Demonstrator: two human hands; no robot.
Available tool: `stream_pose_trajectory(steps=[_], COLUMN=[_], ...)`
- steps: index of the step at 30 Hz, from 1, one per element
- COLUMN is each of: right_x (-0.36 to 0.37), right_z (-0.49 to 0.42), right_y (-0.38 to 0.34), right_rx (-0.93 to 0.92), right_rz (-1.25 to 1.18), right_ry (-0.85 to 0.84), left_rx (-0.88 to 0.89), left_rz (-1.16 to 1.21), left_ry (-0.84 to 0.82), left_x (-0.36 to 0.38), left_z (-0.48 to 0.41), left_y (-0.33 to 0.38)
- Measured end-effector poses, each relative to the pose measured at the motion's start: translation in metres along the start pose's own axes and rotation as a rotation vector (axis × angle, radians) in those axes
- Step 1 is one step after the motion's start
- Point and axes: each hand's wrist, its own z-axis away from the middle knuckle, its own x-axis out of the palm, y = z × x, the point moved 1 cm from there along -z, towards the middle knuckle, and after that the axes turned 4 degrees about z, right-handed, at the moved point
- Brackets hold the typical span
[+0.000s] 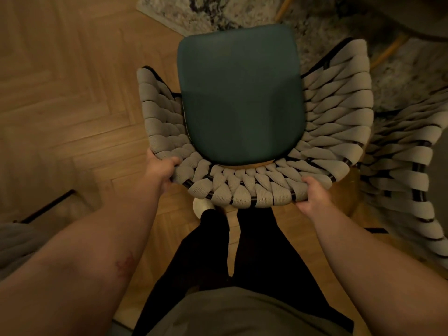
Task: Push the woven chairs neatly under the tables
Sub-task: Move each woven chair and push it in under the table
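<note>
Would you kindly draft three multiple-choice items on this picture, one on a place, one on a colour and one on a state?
1. Where is the second woven chair relative to the held chair? A) to its left B) to its right C) behind the person
2. The seat cushion is: A) red B) teal C) white
3. The held chair's back rim is gripped by: A) both hands B) one hand C) neither hand
Key: 1 B, it stands at the picture's right edge; 2 B, the pad is dark teal; 3 A, the left hand and right hand both curl over the woven rim.

Home dining area: herringbone wood floor (60, 98), patterned rug (218, 13), woven chairs (339, 132).
</note>
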Motion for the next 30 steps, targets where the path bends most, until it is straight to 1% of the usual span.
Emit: stream_pose_trajectory(steps=[5, 10, 16, 22, 30], right_x=[-0.008, -0.021, -0.033, -0.038, -0.044], right_z=[0.002, -0.007, -0.018, -0.019, -0.018], right_y=[-0.004, -0.019, -0.026, -0.031, -0.031], right_rx=[0.032, 0.042, 0.015, -0.023, -0.103], right_rz=[0.056, 0.133, 0.256, 0.36, 0.532], right_ry=[-0.011, -0.054, -0.083, -0.126, -0.138], left_rx=[-0.018, -0.063, -0.072, -0.091, -0.11], left_rz=[0.068, 0.19, 0.312, 0.417, 0.578], left_ry=[0.013, 0.076, 0.208, 0.258, 0.345], left_x=[-0.001, -0.003, -0.009, -0.013, -0.011], left_z=[0.013, 0.036, 0.066, 0.09, 0.127], left_y=[-0.014, -0.047, -0.106, -0.148, -0.206])
